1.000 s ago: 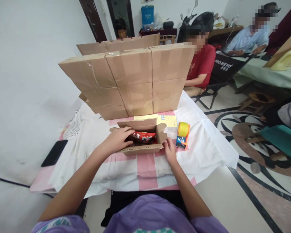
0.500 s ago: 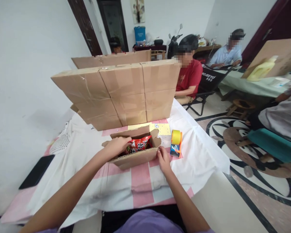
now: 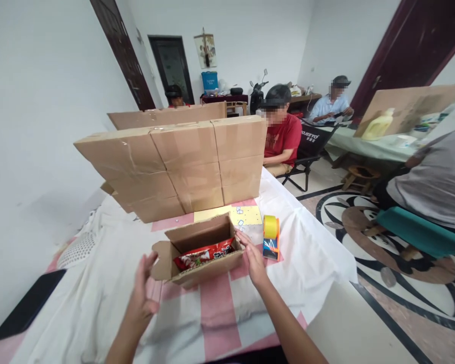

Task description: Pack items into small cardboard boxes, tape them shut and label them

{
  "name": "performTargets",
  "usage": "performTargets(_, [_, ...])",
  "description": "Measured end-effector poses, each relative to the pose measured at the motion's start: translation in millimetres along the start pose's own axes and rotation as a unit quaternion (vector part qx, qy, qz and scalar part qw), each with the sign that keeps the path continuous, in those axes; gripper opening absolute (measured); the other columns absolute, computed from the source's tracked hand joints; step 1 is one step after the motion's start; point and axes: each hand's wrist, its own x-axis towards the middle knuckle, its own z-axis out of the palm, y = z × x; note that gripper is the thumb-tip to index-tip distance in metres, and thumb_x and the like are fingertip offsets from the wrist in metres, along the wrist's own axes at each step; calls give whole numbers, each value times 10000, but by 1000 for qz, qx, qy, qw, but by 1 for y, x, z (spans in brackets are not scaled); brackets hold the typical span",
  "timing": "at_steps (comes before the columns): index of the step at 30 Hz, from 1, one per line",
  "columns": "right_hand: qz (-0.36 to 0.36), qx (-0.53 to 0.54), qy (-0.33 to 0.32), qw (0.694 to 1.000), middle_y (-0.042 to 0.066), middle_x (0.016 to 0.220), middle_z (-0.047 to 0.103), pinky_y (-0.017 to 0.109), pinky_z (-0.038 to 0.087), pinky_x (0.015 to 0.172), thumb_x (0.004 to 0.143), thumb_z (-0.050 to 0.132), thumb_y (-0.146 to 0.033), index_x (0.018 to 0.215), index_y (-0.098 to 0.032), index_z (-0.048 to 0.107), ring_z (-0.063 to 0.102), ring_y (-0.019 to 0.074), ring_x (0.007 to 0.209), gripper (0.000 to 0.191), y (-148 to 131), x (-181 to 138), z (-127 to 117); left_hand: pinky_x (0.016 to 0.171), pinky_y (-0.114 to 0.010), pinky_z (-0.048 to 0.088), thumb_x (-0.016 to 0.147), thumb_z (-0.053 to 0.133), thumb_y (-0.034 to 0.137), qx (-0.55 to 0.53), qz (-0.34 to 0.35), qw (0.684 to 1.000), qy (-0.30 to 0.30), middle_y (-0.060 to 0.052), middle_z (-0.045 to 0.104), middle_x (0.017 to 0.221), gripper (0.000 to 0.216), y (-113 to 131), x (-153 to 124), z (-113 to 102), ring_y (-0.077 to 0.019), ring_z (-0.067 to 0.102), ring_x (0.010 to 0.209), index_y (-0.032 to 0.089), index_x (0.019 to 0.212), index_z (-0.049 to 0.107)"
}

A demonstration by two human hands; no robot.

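A small open cardboard box [image 3: 208, 265] sits on the table in front of me, with a red snack packet [image 3: 205, 254] lying inside it. My left hand [image 3: 143, 292] is raised just left of the box's left flap, fingers spread, holding nothing. My right hand [image 3: 252, 255] rests against the box's right end, fingers extended along the flap there. A yellow tape roll in an orange and blue dispenser [image 3: 270, 236] stands just right of my right hand.
A wall of stacked closed cardboard boxes [image 3: 182, 164] stands behind the open box. A black phone [image 3: 25, 311] lies at the table's left edge. People sit at the right and behind; a grey-sleeved person [image 3: 436, 177] is close on the right.
My left hand has come out of the box and lifted away to its left, now open. The camera view has tilted up. My right hand stays at the box's right end.
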Motion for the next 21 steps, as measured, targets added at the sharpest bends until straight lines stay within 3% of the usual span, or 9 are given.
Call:
performTargets(3, [-32,-19,-50,998,40,1397,640,529,299,1217,1047,306,-561,1210,-312,749,470,281,1390,534,-18,18,3,1187,-635,316,427,517,1018,-5,-5,995,-99,-202,453,1544,1380,-5,-8,27,-466,383,1447,285,1579,313])
performTargets(5, [-34,-41,-64,997,46,1291,698,528,317,1195,1045,310,-563,1101,-306,789,495,285,1338,546,-22,24,3,1227,-596,267,563,497,987,8,2,994,-108,-182,474,1534,1213,1,-4,37,-429,350,1477,254,1527,417])
performTargets(8, [-36,-69,-75,994,57,1201,721,504,354,1160,1047,319,-542,1065,-284,790,529,282,1263,538,-21,24,1,1222,-540,302,877,446,776,21,-9,999,-41,-150,575,1421,770,12,3,44,-343,439,1432,249,1435,507])
performTargets(11, [-39,-89,-57,994,62,1264,681,466,364,1155,1050,332,-511,1179,-274,743,534,269,1258,492,-18,21,1,1158,-491,402,952,527,562,12,-71,996,50,-133,538,1434,572,19,5,53,-297,491,1383,275,1442,461])
performTargets(14, [-14,-78,-26,996,61,1556,446,435,391,1144,1011,450,-506,1452,-295,534,498,259,1334,496,-11,27,6,1061,-422,492,937,587,470,-18,-94,992,81,-127,440,1517,623,23,8,62,-273,496,1380,316,1498,364])
performTargets(16, [15,-49,-35,998,62,1643,313,434,409,1128,967,532,-505,1563,-314,355,465,264,1382,651,-6,37,10,1077,-415,475,949,572,420,-18,-75,995,59,-115,455,1522,651,23,13,63,-258,467,1406,325,1536,308])
performTargets(17, [23,-33,-46,998,67,1642,320,439,408,1128,950,556,-500,1583,-315,307,451,266,1400,705,-3,43,13,1111,-426,445,961,549,398,-5,-57,998,41,-105,473,1519,638,24,15,61,-251,440,1426,320,1546,306])
performTargets(21, [-12,-7,-61,998,81,1527,490,438,387,1135,934,585,-469,1549,-306,371,454,259,1403,671,1,59,17,1176,-480,359,998,437,346,141,26,989,-34,-83,586,1429,449,26,24,51,-266,408,1423,266,1432,522])
